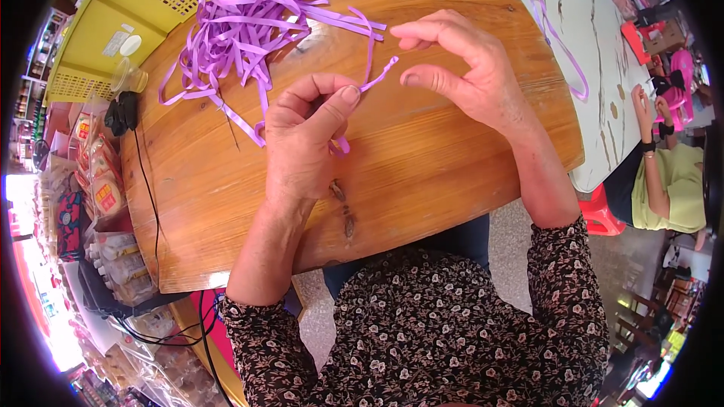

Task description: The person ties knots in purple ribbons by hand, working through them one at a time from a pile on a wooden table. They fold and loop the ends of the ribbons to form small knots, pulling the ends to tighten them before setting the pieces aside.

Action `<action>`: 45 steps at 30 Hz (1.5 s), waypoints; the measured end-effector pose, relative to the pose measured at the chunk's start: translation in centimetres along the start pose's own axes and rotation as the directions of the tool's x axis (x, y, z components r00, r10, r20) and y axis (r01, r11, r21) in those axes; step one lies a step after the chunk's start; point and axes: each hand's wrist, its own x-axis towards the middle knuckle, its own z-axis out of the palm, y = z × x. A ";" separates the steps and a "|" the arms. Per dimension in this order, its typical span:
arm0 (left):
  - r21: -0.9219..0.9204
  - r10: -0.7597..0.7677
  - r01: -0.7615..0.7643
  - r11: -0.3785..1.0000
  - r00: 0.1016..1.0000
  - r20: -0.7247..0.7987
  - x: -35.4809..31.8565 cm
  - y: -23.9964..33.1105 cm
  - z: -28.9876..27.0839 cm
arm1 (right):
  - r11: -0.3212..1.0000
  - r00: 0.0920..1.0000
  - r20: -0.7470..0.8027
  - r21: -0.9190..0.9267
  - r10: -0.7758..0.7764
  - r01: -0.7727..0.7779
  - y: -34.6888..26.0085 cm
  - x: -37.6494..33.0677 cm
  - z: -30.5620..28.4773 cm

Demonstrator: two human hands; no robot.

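Observation:
Between the thumb and forefinger of my left hand [305, 124] a thin purple ribbon [381, 74] is pinched, its twisted end sticking out to the upper right. More of that ribbon shows below the hand, and a strand runs up behind its end. My right hand [464, 68] is raised to the right of the ribbon's end, thumb and fingers apart, with nothing between them. Beyond my left hand lies a big tangled heap of purple ribbons [253, 11] on the wooden table [422, 173]. Some strands trail from the heap toward both hands.
A yellow plastic crate [124, 26] stands at the far left, with a clear cup [130, 75] beside it. A black cable [145, 169] crosses the table's left side. On the white marbled table [603, 105] at right lies a purple loop [562, 53]. Another person [667, 188] sits beyond.

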 end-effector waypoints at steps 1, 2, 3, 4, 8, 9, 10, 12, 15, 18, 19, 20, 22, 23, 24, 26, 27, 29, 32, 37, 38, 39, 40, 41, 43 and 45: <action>0.002 0.006 -0.006 1.000 1.000 0.004 0.0 0.0 -0.1 | 0.993 0.996 0.021 0.078 0.086 -0.087 0.1 -0.1 0.0; -0.032 -0.003 0.003 0.999 1.000 0.012 0.0 -0.1 -0.1 | 0.973 0.984 0.048 0.153 0.169 -0.174 0.2 -0.2 -0.1; -0.065 -0.010 0.011 0.998 1.000 0.020 -0.1 -0.1 -0.1 | 0.974 0.986 0.041 0.149 0.164 -0.169 0.2 -0.3 0.1; -0.062 -0.002 0.004 0.998 1.000 0.025 -0.2 0.0 -0.2 | 0.962 0.977 0.105 0.185 0.185 -0.202 -0.1 -0.4 0.5; -0.215 0.054 -0.036 0.976 0.996 0.077 -0.7 0.4 0.7 | 0.935 0.961 0.234 0.282 0.149 -0.214 -0.8 -1.3 2.4; -0.248 0.090 -0.072 0.966 0.994 0.064 -0.9 0.5 0.8 | 0.938 0.963 0.226 0.276 0.147 -0.208 -1.4 -1.1 2.9; -0.247 0.097 -0.076 0.966 0.993 0.073 -1.1 0.7 0.9 | 0.794 0.905 0.383 0.486 0.182 -0.365 -2.1 -0.8 3.3; -0.361 0.238 -0.188 0.913 0.966 0.100 -1.6 1.1 1.5 | 0.590 0.832 0.524 0.618 0.184 -0.520 -3.1 -0.9 4.5; -0.378 0.347 -0.286 0.881 0.932 0.104 -2.1 2.7 2.2 | 0.543 0.900 0.432 0.744 0.054 -0.389 -4.1 -1.6 6.2; -0.444 0.392 -0.322 0.836 0.917 0.074 -2.0 4.7 2.3 | 0.125 0.740 0.668 0.730 0.079 -0.672 -5.1 -1.7 4.6; -0.473 0.376 -0.320 0.821 0.926 0.027 -1.9 5.1 2.1 | 0.177 0.707 0.705 0.690 0.052 -0.701 -5.0 -1.6 3.9; -0.477 0.375 -0.312 0.821 0.926 0.039 -1.7 5.3 1.4 | 0.230 0.670 0.742 0.648 0.022 -0.726 -4.9 -1.5 3.3; -0.567 0.376 -0.242 0.787 0.917 0.131 -1.3 5.5 -0.4 | 0.216 0.721 0.690 0.697 0.059 -0.684 -4.7 -1.1 2.1; -0.587 0.350 -0.225 0.778 0.931 0.107 -1.3 5.6 -0.9 | 0.201 0.766 0.637 0.742 0.086 -0.640 -4.5 -1.1 1.6; -0.593 0.351 -0.215 0.776 0.929 0.122 -1.4 5.8 -1.6 | 0.210 0.769 0.631 0.743 0.099 -0.636 -4.4 -1.1 1.4; -0.644 0.391 -0.236 0.728 0.914 0.108 -1.4 6.3 -2.8 | 0.171 0.753 0.657 0.738 0.039 -0.653 -4.0 -1.2 1.3; -0.689 0.400 -0.222 0.690 0.910 0.107 -1.5 6.5 -3.0 | 0.176 0.756 0.653 0.739 0.045 -0.650 -4.0 -1.3 1.3; -0.694 0.412 -0.254 0.674 0.909 0.067 -1.3 7.0 -3.5 | 0.155 0.709 0.705 0.698 0.028 -0.699 -3.9 -1.7 1.5; -0.707 0.415 -0.295 0.643 0.910 -0.002 -1.1 7.7 -5.8 | 0.182 0.692 0.718 0.672 0.077 -0.718 -3.1 -2.1 1.3; 0.041 0.464 -0.474 0.880 0.835 -0.295 -0.6 4.8 -10.0 | 0.571 0.748 0.546 0.499 0.378 -0.652 -2.0 -0.4 -0.4; 0.213 0.486 -0.437 0.874 0.780 -0.394 -0.2 3.9 -8.5 | 0.597 0.739 0.545 0.458 0.397 -0.659 -1.6 -0.2 -1.0; 0.284 0.516 -0.432 0.856 0.745 -0.424 0.8 2.4 -10.7 | 0.620 0.733 0.549 0.425 0.402 -0.659 -1.3 -0.1 -0.9; 0.464 0.544 -0.328 0.823 0.691 -0.476 1.1 1.4 -11.3 | 0.619 0.733 0.568 0.436 0.374 -0.653 -1.2 -0.2 -0.3; 0.468 0.643 -0.452 0.759 0.634 -0.430 1.3 0.4 -10.9 | 0.654 0.833 0.462 0.535 0.303 -0.535 -0.6 -0.5 0.5; 0.758 0.846 -0.455 0.468 0.478 -0.236 0.0 1.6 -4.9 | 0.756 0.920 0.325 0.540 0.219 -0.371 -0.7 -1.0 0.1; 0.815 0.892 -0.556 0.163 0.436 0.119 -0.7 1.7 -1.7 | 0.814 0.939 0.282 0.485 0.199 -0.319 -1.6 -1.0 0.2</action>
